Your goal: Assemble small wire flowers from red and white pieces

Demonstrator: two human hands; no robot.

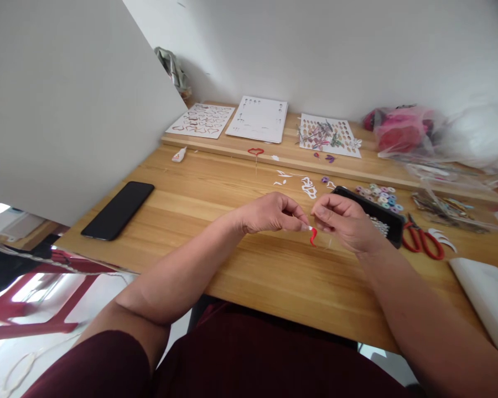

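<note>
I am looking down at a wooden table [240, 276] set against a pale wall, with a large white board leaning in from one side. My left hand [269, 213] and right hand [342, 218] meet low over the table, fingertips almost touching. Both are closed in a pinch on a small red paper strip [312, 236], whose curled end hangs down just below the fingers; the left also seems to hold something thin and white at the pinch, too small to make out.

Taking the red strip as my mark: just beyond it, behind the right hand, lies a black tray [377, 213], partly hidden by the knuckles. Past the tray is a cluster of small coloured paper coils [382, 194]. Beside the tray, further out on the right hand's side, rest red-handled scissors [421, 240]. White paper shapes [307, 185] lie scattered beyond the strip. Well off on the left hand's side lies a black phone [118, 210], face down or dark. Far beyond the strip, along the wall, three printed sheets [257, 119] lie in a row.
</note>
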